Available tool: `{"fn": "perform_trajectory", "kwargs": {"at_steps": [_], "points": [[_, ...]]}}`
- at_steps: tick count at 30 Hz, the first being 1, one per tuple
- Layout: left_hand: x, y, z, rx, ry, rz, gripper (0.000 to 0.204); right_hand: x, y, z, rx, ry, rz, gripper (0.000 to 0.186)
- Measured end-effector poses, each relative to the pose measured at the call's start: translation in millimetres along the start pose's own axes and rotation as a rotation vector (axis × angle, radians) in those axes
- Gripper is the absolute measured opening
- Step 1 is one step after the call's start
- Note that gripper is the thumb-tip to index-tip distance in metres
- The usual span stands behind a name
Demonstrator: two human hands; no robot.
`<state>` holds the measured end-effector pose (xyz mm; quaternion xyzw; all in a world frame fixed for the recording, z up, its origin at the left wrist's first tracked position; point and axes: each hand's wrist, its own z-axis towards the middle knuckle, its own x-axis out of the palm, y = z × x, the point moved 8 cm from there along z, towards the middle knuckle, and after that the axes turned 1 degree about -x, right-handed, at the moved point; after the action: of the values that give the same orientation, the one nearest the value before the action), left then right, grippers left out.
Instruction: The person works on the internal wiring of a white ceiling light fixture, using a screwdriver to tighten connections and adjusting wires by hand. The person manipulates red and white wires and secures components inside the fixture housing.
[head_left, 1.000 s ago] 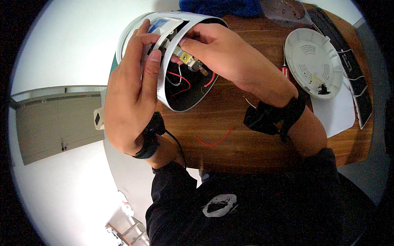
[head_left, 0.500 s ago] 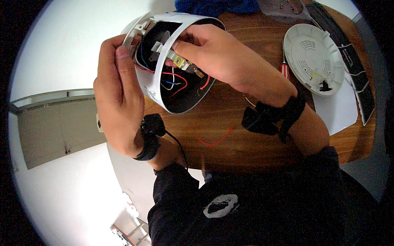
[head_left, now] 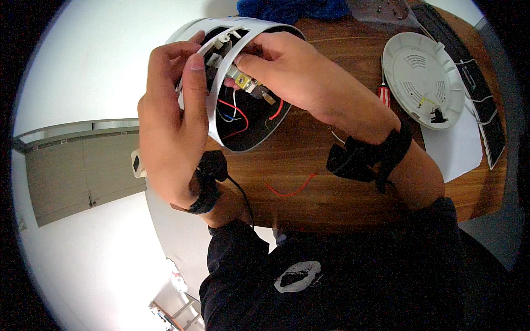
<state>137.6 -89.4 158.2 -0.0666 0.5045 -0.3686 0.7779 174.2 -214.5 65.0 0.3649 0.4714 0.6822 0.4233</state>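
A white cylindrical appliance housing [head_left: 218, 118] lies tilted on its side, its open end showing a dark inside with red, white and blue wires [head_left: 243, 117]. My left hand [head_left: 174, 113] is closed on a narrow white curved panel [head_left: 207, 47] with small clips, at the cut-out in the housing's wall. My right hand [head_left: 290, 71] reaches in through the open end. Thumb and fingers there grip a small switch-like part with a yellow body and metal tabs [head_left: 243, 81]. Some of the right fingertips are hidden behind the rim and inside the housing.
On the wooden table [head_left: 331, 209], a round white vented cover [head_left: 422, 80] lies at the right by a red-striped handle [head_left: 384, 95] and white paper [head_left: 455, 143]. A loose red wire [head_left: 290, 194] lies nearer me. Blue cloth [head_left: 292, 8] and a clear bag [head_left: 383, 12] are at the back.
My left hand has moved right and slightly down, shifting the curved panel rightward into the housing's cut-out. My right hand stays almost still, gripping the yellow part.
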Motion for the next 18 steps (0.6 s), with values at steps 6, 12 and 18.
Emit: {"fn": "perform_trajectory", "kwargs": {"at_steps": [6,12,18], "points": [[9,-8,3,0.000,0.006,0.022,0.022,-2,-1,2,-0.080,-0.062,-0.001,0.028],[10,-5,0,0.019,0.034,0.076,0.024,0,1,0,-0.093,-0.069,0.140,0.026],[16,-3,-5,0.125,0.207,0.080,0.034,-5,2,-1,-0.131,-0.117,0.062,0.027]]}}
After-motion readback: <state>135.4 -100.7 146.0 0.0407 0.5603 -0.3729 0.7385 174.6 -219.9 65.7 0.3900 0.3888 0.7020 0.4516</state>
